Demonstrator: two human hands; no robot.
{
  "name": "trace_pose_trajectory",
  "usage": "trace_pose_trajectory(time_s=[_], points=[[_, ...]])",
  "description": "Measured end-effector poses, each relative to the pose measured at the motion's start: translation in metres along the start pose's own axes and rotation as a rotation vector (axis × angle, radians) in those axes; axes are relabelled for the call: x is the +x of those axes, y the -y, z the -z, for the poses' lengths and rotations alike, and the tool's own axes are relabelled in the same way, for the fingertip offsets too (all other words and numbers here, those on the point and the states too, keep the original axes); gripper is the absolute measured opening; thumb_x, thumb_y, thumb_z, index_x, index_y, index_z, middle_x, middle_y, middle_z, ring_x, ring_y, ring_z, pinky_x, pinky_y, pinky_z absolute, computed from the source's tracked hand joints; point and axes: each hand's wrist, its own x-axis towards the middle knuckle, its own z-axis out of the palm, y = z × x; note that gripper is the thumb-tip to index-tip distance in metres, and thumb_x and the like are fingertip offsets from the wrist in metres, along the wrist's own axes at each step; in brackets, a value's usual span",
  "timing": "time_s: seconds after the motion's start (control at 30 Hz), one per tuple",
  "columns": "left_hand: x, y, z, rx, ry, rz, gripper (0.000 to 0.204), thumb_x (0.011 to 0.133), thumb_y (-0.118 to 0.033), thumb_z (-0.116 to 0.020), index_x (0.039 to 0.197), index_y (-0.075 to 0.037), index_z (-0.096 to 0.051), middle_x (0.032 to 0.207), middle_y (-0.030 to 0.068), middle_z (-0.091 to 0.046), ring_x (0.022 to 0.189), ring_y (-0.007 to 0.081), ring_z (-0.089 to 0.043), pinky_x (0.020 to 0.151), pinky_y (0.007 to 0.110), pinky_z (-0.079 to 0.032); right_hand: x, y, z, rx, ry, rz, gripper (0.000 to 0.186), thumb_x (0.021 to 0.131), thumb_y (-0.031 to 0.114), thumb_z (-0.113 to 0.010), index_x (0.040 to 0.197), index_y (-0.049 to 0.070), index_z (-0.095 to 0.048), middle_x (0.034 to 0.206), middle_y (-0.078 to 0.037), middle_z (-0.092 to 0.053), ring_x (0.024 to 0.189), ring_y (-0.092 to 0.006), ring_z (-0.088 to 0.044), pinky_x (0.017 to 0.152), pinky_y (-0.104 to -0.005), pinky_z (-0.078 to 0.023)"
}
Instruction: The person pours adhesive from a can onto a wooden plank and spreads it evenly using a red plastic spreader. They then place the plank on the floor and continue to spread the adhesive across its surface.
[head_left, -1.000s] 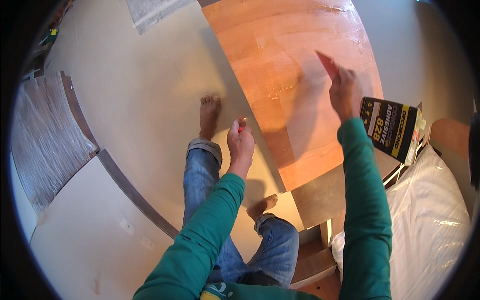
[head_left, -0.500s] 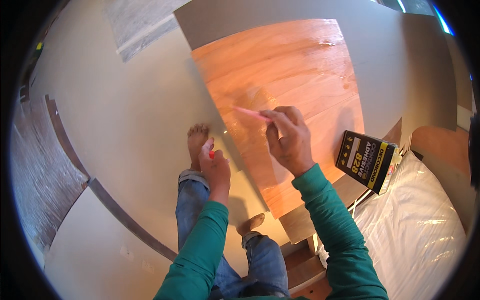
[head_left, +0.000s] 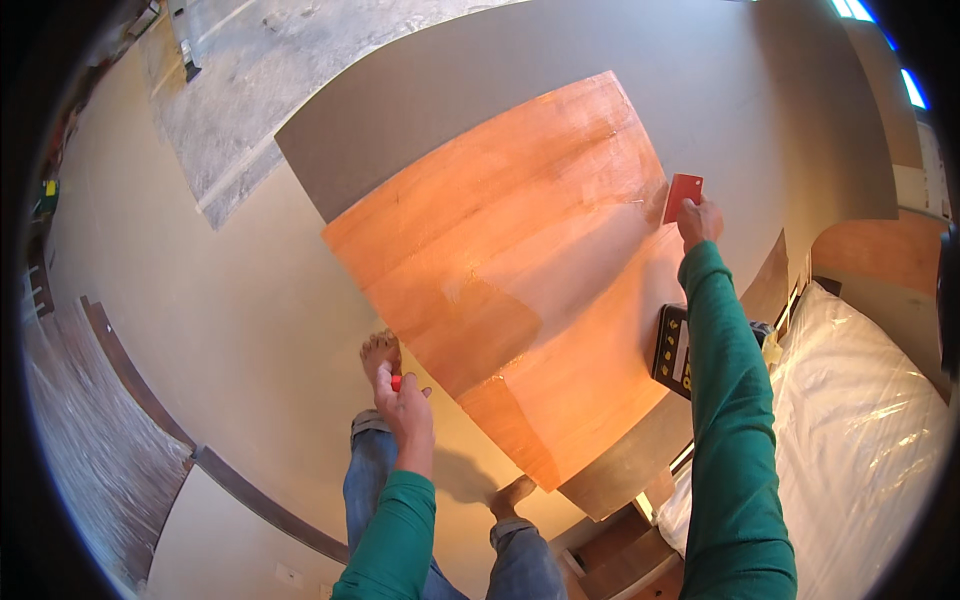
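R hand (head_left: 698, 222) is stretched out, fingers clamped on a small red card (head_left: 683, 196), a flat spreader held upright w/ its lower edge at the far right part of the orange board (head_left: 520, 270). The board lies flat on a larger grey sheet (head_left: 420, 100), tilted diagonally in view; its surface is glossy and wet-looking, w/ a darker dull patch near the middle-left and paler streaks toward the far end. L hand (head_left: 405, 405) hangs near the board's near-left edge, fingers curled together on a small red thing (head_left: 396, 383); can't tell what it is, mostly hidden. Just past the L hand a bare foot (head_left: 379, 353) stands on the pale floor (head_left: 200, 300), beside the board edge; a second foot (head_left: 515, 492) shows near the board's near corner. Both legs in blue jeans, both arms in green sleeves. A black-and-yellow box (head_left: 672, 350) sits right of the board, partly behind the R forearm. Further right, a bed (head_left: 860, 440) wrapped in clear plastic. Left side: a dark curved strip (head_left: 130, 375) across the floor, and a rough grey concrete patch (head_left: 260, 60) at the top.
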Motion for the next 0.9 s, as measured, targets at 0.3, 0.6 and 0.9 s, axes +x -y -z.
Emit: trace_pose_trajectory(time_s=[0.3, 0.6, 0.9], points=[[0.031, -0.006, 0.008, 0.031, 0.009, -0.034, 0.043, 0.095, -0.01, -0.053, 0.136, -0.002, -0.057, 0.132, 0.0095, -0.054, 0.109, 0.0199, -0.059, 0.079, 0.034, -0.058, -0.051, 0.15, -0.032, 0.18, -0.004, 0.554, 0.021, 0.097, 0.014, -0.056, 0.106, 0.002, -0.071, 0.099, -0.021, -0.072, 0.089, -0.0409, -0.068, 0.079, -0.0474, -0.054], [0.034, 0.01, -0.02, -0.108, -0.009, -0.139, 0.038, 0.102, -0.024, -0.058, 0.133, -0.002, -0.058, 0.129, 0.0092, -0.053, 0.111, 0.0212, -0.059, 0.084, 0.035, -0.058, -0.206, 0.18, 0.008, 0.353, 0.45, 1.58, 0.033, 0.082, 0.008, -0.064, 0.115, 0.008, -0.071, 0.123, -0.01, -0.064, 0.122, -0.0301, -0.059, 0.107, -0.0421, -0.05], [0.046, 0.048, -0.007, 0.112, -0.058, -0.296, 0.035, 0.097, -0.004, -0.05, 0.131, -0.002, -0.056, 0.121, 0.0101, -0.062, 0.105, 0.0175, -0.064, 0.081, 0.03, -0.056, -0.001, 0.008, 0.039, -0.152, 0.21, 1.135, 0.038, 0.085, -0.008, -0.052, 0.114, 0.008, -0.072, 0.123, -0.013, -0.071, 0.117, -0.0369, -0.065, 0.1, -0.043, -0.053]])
